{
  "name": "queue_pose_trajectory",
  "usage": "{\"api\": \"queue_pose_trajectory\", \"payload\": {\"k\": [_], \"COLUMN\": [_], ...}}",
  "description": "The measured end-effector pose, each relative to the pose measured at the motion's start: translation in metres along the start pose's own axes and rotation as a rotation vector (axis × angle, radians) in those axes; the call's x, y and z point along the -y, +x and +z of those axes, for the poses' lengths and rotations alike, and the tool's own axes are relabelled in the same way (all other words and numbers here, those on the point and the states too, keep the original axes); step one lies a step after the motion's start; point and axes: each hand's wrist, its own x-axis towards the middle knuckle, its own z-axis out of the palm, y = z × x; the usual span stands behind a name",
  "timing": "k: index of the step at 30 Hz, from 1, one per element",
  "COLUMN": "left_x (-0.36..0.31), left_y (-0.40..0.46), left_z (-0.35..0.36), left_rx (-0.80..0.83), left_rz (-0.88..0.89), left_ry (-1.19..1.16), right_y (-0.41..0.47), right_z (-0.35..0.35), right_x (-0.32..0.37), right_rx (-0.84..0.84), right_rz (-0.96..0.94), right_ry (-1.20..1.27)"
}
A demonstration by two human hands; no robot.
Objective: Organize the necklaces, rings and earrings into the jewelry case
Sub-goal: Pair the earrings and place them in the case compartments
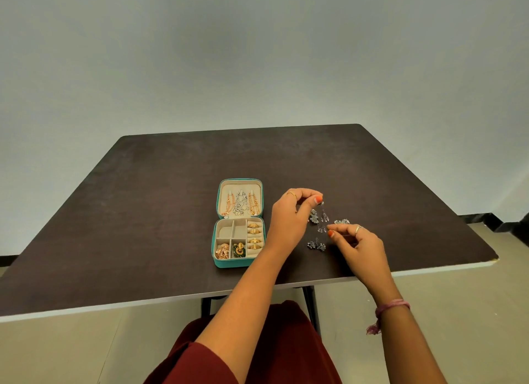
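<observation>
A dark brown tabletop (148,212) holds a small teal zip-around jewelry case (239,222) lying open left of centre. Its lid panel carries three chain necklaces (240,202), gold and silver. The beige tray below has gold rings (254,236) in the right-hand slots and gold earrings (230,250) in the two near compartments; the far compartments look bare. Just right of the case, the left hand (289,220) pinches the top of a long silver dangling earring (323,216) between thumb and fingertip, lifting it off the table. More dark silver earrings (316,245) lie loose beneath. The right hand (360,247) is loosely curled, its fingertips at the dangling earring's lower end; whether they grip it is unclear.
</observation>
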Motion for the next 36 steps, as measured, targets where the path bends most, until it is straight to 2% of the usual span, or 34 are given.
{"api": "queue_pose_trajectory", "payload": {"k": [7,13,19,23,26,30,33,36], "left_x": [-0.008,-0.012,-0.015,-0.018,-0.019,-0.021,-0.025,-0.028], "left_y": [-0.002,-0.003,-0.007,-0.009,-0.01,-0.013,-0.015,-0.015], "left_z": [-0.015,-0.028,-0.036,-0.041,-0.044,-0.048,-0.05,-0.053], "left_rx": [-0.027,-0.033,-0.017,0.002,-0.002,-0.013,0.003,0.008], "left_rz": [-0.106,-0.159,-0.212,-0.253,-0.277,-0.297,-0.314,-0.307], "left_ry": [-0.257,-0.289,-0.326,-0.37,-0.371,-0.438,-0.475,-0.518], "right_y": [0.009,0.018,0.02,0.017,0.014,0.011,0.012,0.013], "right_z": [-0.001,-0.004,-0.002,-0.001,-0.001,-0.005,-0.007,-0.008], "right_x": [0.012,0.027,0.026,0.023,0.028,0.044,0.054,0.063], "right_rx": [0.277,0.406,0.379,0.261,0.172,0.159,0.138,0.125], "right_rz": [-0.093,-0.087,-0.005,0.039,0.022,-0.033,-0.088,-0.165], "right_ry": [-0.242,-0.344,-0.29,-0.07,0.105,0.275,0.3,0.218]}}
